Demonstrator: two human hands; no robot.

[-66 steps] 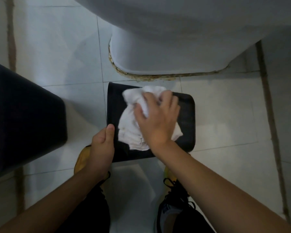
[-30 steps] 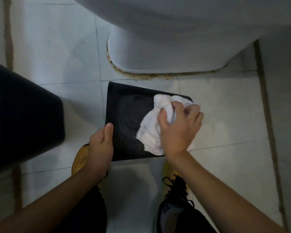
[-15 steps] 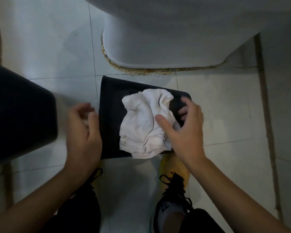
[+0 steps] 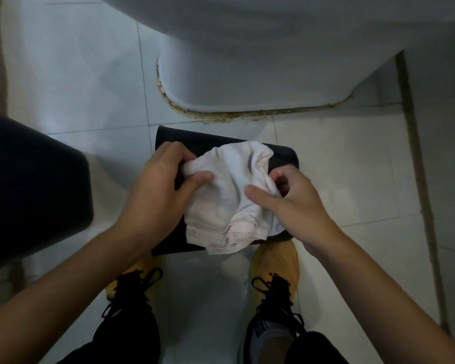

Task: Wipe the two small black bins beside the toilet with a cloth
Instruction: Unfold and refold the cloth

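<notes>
While the toilet (image 4: 260, 48) filled twelve o'clock, one bin (image 4: 24, 185) waited at nine, seemingly unwiped; the centre bin (image 4: 284, 156) carried the cloth (image 4: 229, 195), pinched by left hand (image 4: 158, 187) and right hand (image 4: 294, 203), apparently mid-job.

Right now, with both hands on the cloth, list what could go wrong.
1. Both the left hand and the right hand pinch the white cloth, so nothing steadies the small black bin; a tug might shift or tip it.
2. The cloth's lower edge hangs past the bin toward the yellow shoes and could drag on the floor.
3. The larger black bin sits close by the left forearm and may get bumped.
</notes>
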